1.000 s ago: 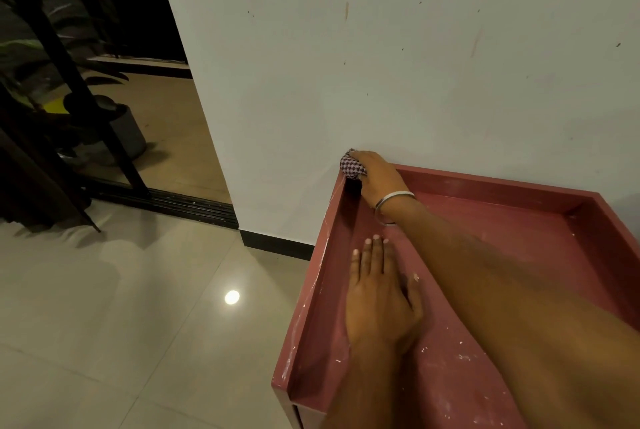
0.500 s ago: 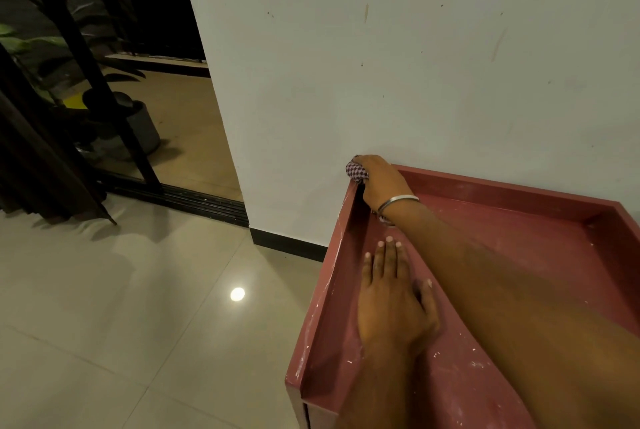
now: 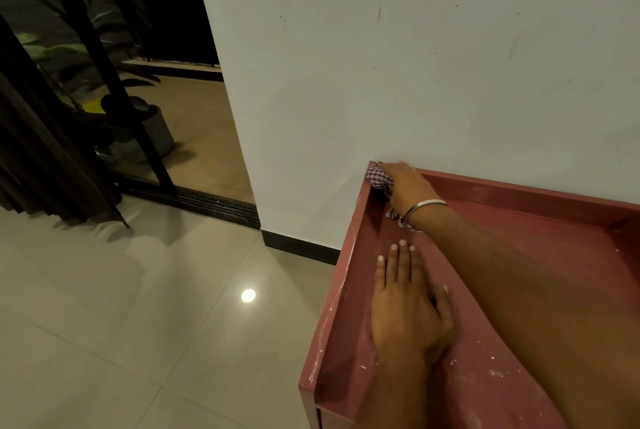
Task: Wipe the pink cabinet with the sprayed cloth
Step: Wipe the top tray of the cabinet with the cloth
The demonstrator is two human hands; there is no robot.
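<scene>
The right hand (image 3: 407,188) gripped the checked cloth (image 3: 377,179), bunched in the pink cabinet (image 3: 346,276) top's far-left corner against the wall (image 3: 381,65). The left hand (image 3: 403,307) lay flat, fingers straight, nearer the front. Unwiped, speckled surface extended rightward and frontward from the cloth.

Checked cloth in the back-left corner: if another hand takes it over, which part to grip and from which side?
Probably the loose tail of the checked cloth hanging below the right hand, coming from the front. The right hand grips the bunched part against the wall, and the cabinet's raised rim blocks the left side.
</scene>
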